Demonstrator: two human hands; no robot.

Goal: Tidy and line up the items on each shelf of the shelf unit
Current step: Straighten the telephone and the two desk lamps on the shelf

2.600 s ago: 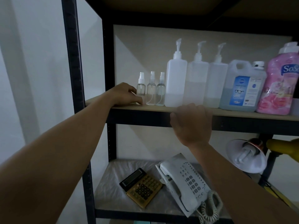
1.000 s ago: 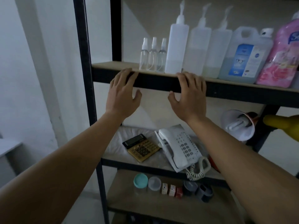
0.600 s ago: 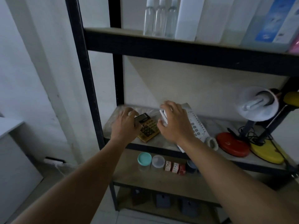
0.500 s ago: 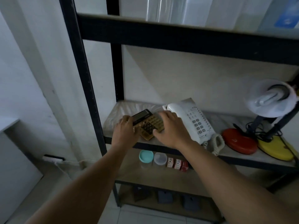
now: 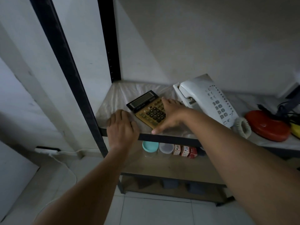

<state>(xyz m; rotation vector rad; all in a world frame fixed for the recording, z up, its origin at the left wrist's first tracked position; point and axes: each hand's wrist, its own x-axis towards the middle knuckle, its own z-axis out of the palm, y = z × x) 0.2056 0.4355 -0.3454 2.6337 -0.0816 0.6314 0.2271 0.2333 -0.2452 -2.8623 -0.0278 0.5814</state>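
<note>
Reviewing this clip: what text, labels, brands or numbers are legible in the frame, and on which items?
None can be read for sure.
Calculator: small print under the display and key markings, too blurred.
Phone: keypad markings, too small.
Three small boxes on the lower shelf: dark label print, too blurred.
Red base: a small mark, illegible.
</note>
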